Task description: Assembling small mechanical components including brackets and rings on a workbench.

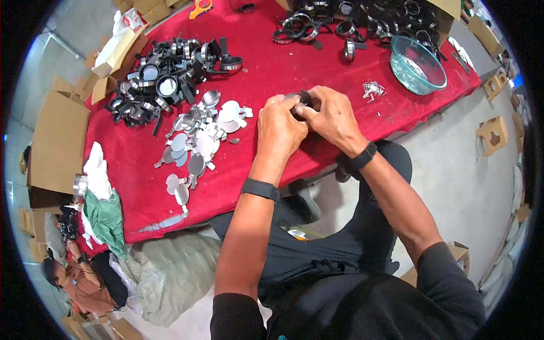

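Observation:
My left hand (280,127) and my right hand (336,118) meet above the red cloth near the table's front edge. Both are closed on a small black part with a metallic edge (304,98), fingertips and thumbs pressed against it. Most of the part is hidden by my fingers, so its full shape does not show. To the left of my left hand lies a loose heap of flat round silver discs with tabs (205,144). Right of my right hand is a little pile of small metal pins (372,89).
A pile of black parts with metal rings (164,79) is at the far left; more black rings (300,27) lie at the back. A clear green bowl (416,68) stands at the right. Cardboard boxes (59,141) and a seated person (85,283) are at left.

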A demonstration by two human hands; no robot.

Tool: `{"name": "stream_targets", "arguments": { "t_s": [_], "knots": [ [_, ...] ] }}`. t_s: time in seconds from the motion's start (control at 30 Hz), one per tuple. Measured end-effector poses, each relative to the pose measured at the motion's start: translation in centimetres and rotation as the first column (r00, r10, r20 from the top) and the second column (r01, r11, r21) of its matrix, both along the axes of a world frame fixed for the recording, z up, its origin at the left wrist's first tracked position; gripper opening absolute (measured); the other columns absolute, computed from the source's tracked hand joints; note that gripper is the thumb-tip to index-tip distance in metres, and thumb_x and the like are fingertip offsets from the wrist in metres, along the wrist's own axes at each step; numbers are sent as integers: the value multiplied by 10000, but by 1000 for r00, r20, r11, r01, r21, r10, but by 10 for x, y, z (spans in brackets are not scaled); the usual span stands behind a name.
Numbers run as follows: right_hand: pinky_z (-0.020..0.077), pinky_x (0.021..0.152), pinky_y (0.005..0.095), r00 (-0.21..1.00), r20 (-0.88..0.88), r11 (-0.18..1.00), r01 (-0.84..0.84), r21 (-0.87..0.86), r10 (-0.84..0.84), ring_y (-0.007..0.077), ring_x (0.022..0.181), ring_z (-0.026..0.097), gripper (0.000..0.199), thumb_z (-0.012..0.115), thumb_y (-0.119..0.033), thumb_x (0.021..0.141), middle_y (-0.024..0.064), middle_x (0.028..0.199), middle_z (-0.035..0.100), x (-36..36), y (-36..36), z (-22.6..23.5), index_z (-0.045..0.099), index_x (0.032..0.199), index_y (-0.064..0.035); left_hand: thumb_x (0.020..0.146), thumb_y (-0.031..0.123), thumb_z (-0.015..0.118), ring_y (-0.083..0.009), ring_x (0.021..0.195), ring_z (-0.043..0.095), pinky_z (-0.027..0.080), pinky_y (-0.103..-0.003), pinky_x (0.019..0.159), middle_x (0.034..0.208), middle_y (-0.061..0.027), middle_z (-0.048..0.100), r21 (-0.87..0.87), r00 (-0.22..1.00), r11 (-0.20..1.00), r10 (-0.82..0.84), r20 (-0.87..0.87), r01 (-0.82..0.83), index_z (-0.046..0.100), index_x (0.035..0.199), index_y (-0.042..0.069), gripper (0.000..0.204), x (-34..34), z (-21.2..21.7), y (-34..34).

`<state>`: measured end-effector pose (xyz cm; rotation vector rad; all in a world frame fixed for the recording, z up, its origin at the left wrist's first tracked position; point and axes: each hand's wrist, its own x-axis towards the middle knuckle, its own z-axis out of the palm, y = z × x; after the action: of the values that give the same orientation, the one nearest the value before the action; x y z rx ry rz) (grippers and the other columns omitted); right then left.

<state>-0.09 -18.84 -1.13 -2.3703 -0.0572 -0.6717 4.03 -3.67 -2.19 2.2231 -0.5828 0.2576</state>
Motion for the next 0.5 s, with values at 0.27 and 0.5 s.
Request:
{"name": "stream_targets", "arguments": {
  "t_s": [0.27, 0.5],
  "knots": [
    [563, 809, 546, 982, 120, 966, 166, -199, -144, 427, 889, 714, 141, 688, -49, 895, 219, 914, 719, 0, -63, -11, 712, 1028, -6, 805, 304, 891, -390, 1355, 632, 486, -432, 1158, 1461, -283, 642, 44, 973, 981, -179, -146, 187, 763, 1344, 71, 601, 2, 15, 28],
    [555, 804, 550, 914, 362, 971, 225, -78, -182, 425, 912, 691, 148, 734, -79, 873, 188, 913, 685, 1, -45, 7, 680, 993, -10, 875, 186, 776, -377, 1308, 663, 514, -415, 1121, 1430, -262, 672, -66, 969, 994, -102, -226, 89, 799, 1271, 65, 415, 9, 1, 28]
  ]
}}
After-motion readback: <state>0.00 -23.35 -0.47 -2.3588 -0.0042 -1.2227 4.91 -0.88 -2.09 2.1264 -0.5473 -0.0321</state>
